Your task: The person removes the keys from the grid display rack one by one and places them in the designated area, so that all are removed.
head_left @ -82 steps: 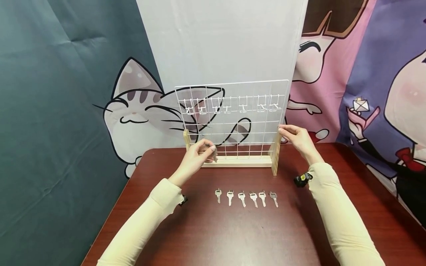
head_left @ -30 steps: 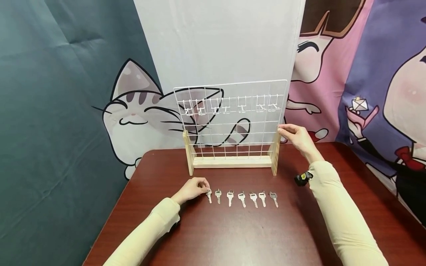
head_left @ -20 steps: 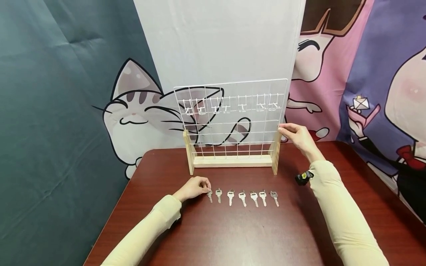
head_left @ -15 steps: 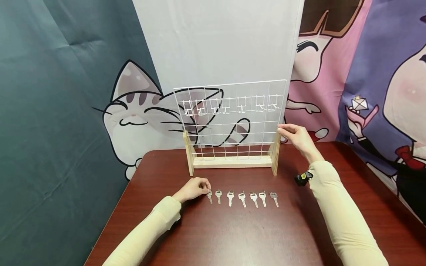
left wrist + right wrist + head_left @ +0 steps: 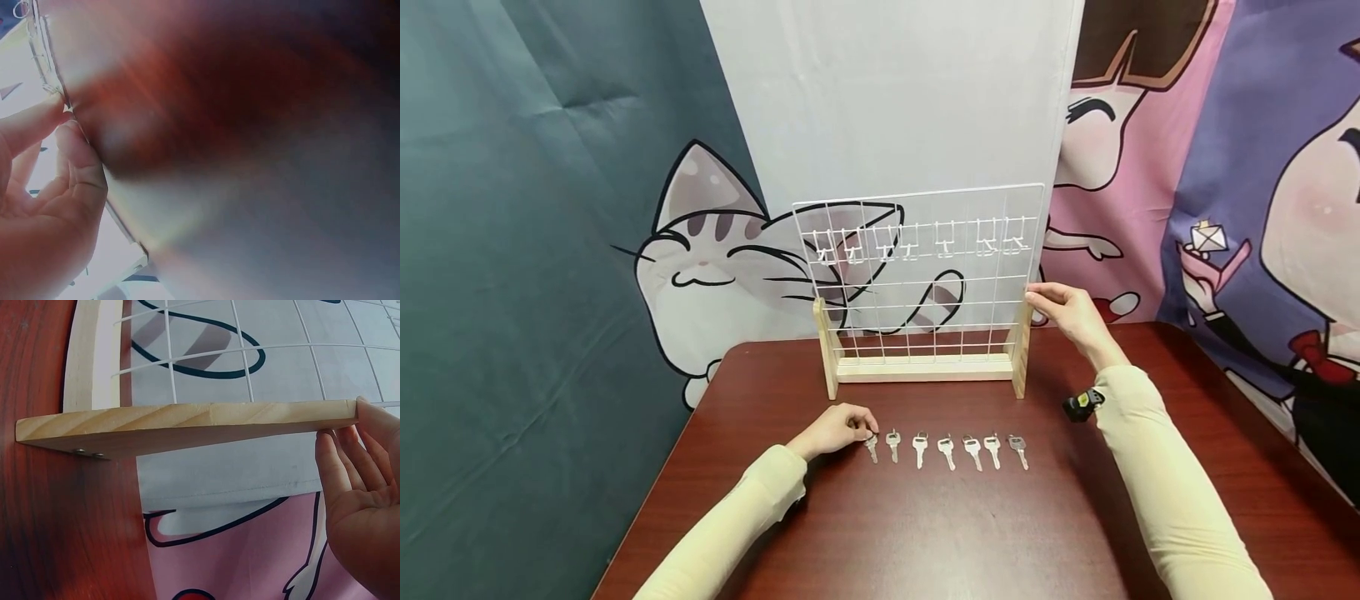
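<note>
In the head view my left hand (image 5: 837,428) is low over the table, pinching the head of the leftmost key (image 5: 872,450) between thumb and fingertips. That silvery key lies at the left end of a row of several keys, the nearest being another key (image 5: 892,446). In the left wrist view the thumb and a finger of the left hand (image 5: 56,169) meet at the tabletop. My right hand (image 5: 1070,312) grips the upper end of the right wooden post (image 5: 187,422) of a white wire grid rack (image 5: 925,287), fingertips on both sides of the wood.
Several white hooks (image 5: 945,247) hang in a row along the upper grid. The rack's pale wooden base (image 5: 925,369) stands on the dark red table (image 5: 940,533), behind the keys. A printed cloth backdrop (image 5: 887,100) hangs behind. A black wrist device (image 5: 1082,405) sits at the right cuff.
My left hand has come down from before the rack's lower left, carrying a key to the row's left end. Since then it shifts only slightly. The right hand stays on the post.
</note>
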